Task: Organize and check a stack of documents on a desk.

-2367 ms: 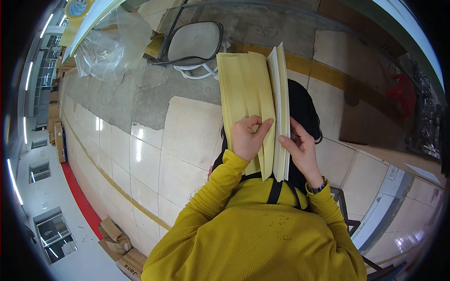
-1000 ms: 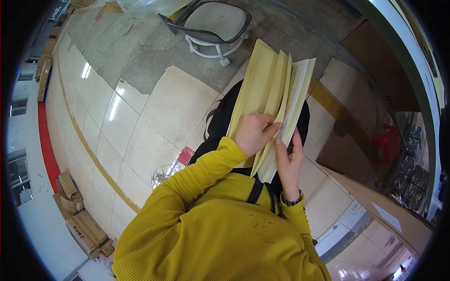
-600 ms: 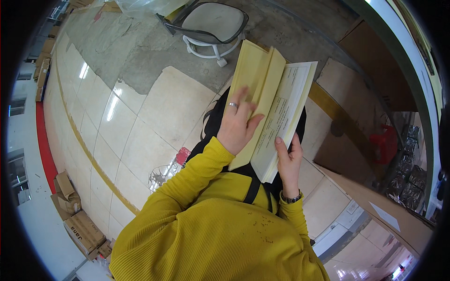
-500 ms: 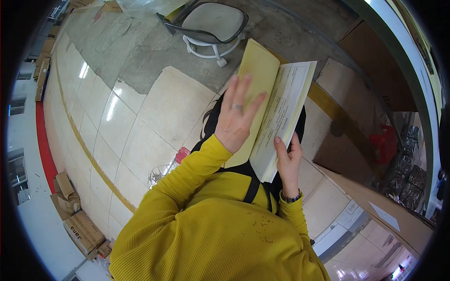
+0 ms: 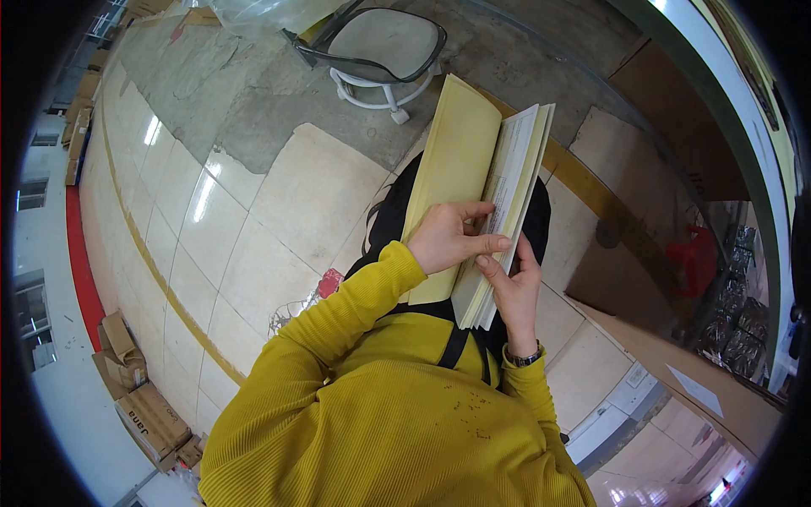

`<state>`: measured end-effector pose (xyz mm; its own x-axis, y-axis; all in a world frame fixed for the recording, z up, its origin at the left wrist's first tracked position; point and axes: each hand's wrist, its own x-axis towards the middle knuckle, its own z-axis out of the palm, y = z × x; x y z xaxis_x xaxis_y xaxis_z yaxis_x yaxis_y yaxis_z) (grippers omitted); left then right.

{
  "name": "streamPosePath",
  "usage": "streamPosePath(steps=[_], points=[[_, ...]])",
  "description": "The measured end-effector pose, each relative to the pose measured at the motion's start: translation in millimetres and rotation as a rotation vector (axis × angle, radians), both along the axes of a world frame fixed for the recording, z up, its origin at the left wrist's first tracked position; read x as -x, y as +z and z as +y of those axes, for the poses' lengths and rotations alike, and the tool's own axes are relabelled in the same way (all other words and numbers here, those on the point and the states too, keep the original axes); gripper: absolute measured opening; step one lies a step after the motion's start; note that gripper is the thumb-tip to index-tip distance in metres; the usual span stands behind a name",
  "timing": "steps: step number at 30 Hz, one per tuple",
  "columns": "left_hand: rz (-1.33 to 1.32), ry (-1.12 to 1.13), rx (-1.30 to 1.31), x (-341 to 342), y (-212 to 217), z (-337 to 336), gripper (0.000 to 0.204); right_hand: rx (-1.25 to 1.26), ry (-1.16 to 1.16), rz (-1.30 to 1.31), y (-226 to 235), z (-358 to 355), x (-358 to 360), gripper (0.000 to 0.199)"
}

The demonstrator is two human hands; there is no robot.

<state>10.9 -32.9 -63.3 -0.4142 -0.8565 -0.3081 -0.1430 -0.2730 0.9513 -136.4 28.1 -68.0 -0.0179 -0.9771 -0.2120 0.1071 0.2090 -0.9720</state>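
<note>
Glossy pale floor tiles (image 5: 329, 177) are spreading out to the left of the open booklet (image 5: 463, 160), and a rough grey concrete patch (image 5: 253, 118) is interrupting them farther off, beyond it. Past the far end of the booklet, a chair (image 5: 387, 42) is standing on a white base, its grey seat edged in black, and a clear plastic bag (image 5: 270, 13) is showing at the far left.

Over the person's dark-clad lap (image 5: 528, 207), the booklet is lying open; whether it is touching the lap, I cannot tell. Its left side is showing a plain yellow page, while on its right white printed leaves and yellow ones are fanning slightly apart at the edges.

On the near half of the booklet, the left hand (image 5: 452, 239) is reaching across the fold, thumb and forefinger touching the right-hand leaves; whether they are pinching one, I cannot tell. At the booklet's right edge, the right hand (image 5: 515, 283) is grasping those leaves, thumb in front and fingers behind. A wristwatch (image 5: 525, 358) is circling that wrist.

Well to the right of the booklet, a red object (image 5: 694, 260) is sitting near shiny wrapped packages (image 5: 739, 313); well to its left, cardboard cartons (image 5: 152, 418) are lying by the wall.
</note>
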Motion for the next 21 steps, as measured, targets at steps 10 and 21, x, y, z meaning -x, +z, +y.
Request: streamPosePath(steps=[10,21], points=[[0.081,0.003,-0.052,-7,-3,-5,0.063,-0.014,-0.019,-0.110,1,-1,1,0.077],[0.029,0.394,0.354,13,-8,15,0.025,-0.037,-0.016,-0.067,-3,-1,4,0.075]])
